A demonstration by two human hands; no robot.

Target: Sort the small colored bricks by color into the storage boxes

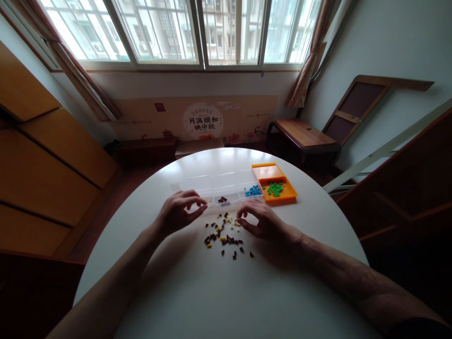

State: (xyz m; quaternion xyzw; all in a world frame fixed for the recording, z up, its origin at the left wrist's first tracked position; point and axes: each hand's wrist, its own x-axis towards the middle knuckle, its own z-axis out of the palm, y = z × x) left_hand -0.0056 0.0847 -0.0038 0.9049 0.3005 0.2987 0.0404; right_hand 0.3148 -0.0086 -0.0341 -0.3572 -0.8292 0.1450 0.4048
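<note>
A loose heap of small dark brown, yellow and pale pieces (223, 234) lies on the round white table (226, 292). My left hand (178, 212) hovers at the heap's left, fingers curled with thumb and fingertips pinched near the clear box. My right hand (259, 220) rests at the heap's right edge, fingertips pinched close to the pale pieces. What either pinch holds is too small to make out. Behind the hands stands a clear compartment box (219, 184) holding some brown pieces (222, 199) and blue pieces (253, 191).
An orange tray (289, 192) with green pieces (275, 189) sits at the clear box's right end. Beyond the table are a low wooden table (303, 134), a printed board under the window, and wooden panels on both sides.
</note>
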